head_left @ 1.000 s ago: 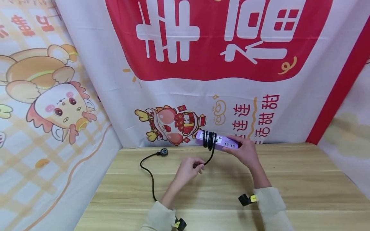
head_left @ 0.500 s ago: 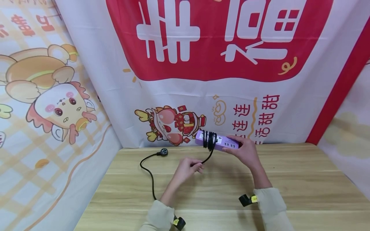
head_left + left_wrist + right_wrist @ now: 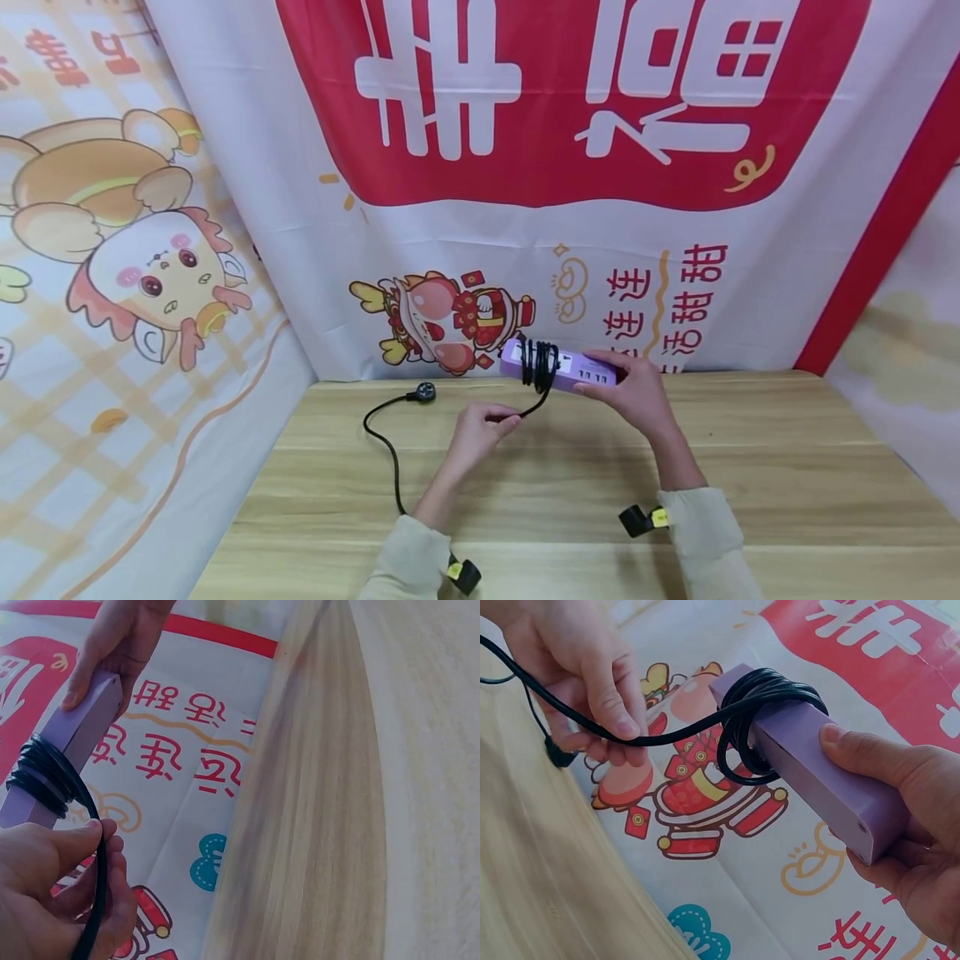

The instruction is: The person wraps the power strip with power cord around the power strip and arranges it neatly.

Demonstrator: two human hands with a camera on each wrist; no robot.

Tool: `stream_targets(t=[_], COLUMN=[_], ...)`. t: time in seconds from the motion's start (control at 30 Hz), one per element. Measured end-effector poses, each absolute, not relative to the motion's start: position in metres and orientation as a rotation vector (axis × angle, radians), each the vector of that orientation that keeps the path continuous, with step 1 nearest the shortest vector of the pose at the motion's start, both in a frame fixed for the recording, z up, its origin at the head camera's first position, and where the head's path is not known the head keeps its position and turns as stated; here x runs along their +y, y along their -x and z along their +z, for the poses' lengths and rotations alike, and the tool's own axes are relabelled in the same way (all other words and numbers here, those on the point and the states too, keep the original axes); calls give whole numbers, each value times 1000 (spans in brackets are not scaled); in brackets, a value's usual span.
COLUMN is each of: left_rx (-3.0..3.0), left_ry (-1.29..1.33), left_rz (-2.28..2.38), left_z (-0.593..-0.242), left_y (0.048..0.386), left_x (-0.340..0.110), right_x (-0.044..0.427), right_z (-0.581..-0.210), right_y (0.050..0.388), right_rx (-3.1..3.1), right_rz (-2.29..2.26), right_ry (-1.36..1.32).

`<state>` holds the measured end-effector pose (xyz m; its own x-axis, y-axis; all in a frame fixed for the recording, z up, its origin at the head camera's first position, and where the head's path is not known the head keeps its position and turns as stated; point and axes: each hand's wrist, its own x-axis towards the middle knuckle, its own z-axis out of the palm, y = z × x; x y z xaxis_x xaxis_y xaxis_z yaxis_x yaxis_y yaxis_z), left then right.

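A purple power strip (image 3: 585,372) is held up above the table's back edge, its right end gripped by the right hand (image 3: 637,396). Several turns of black cord (image 3: 739,727) wrap around its other end. Lower and to the left, the left hand (image 3: 480,429) pinches the cord between thumb and fingers, a short stretch from the coil. In the right wrist view the right thumb lies along the strip's flat back (image 3: 817,750). The plug (image 3: 425,392) lies on the table at the back left, with cord curving from it toward the left forearm.
The wooden table (image 3: 780,467) meets a printed cloth (image 3: 577,225) hanging behind it. Another patterned cloth (image 3: 247,417) borders the left side. Black devices with yellow labels (image 3: 637,521) sit at both wrists.
The left hand has shifted slightly left and up, its thumb now lying along the cord. The power strip has moved slightly left. The plug has stayed in place.
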<state>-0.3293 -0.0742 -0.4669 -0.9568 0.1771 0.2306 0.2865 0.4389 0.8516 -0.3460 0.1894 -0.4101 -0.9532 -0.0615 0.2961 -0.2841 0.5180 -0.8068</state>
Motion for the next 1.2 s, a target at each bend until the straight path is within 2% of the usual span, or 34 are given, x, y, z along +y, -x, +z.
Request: stream_targets(t=[0.33, 0.7, 1.2], left_rx=[-2405, -2369, -2366], left_ry=[598, 532, 639], left_rz=[-1320, -1763, -1419], left_z=[-456, -457, -476], left_y=[322, 317, 343], left_x=[-56, -49, -46], right_x=[184, 184, 177], right_z=[-406, -409, -408], right_y=[345, 343, 342], right_rx=[-2519, -2513, -2530], right_rz=[1420, 1424, 1400], right_ry=[-327, -342, -335])
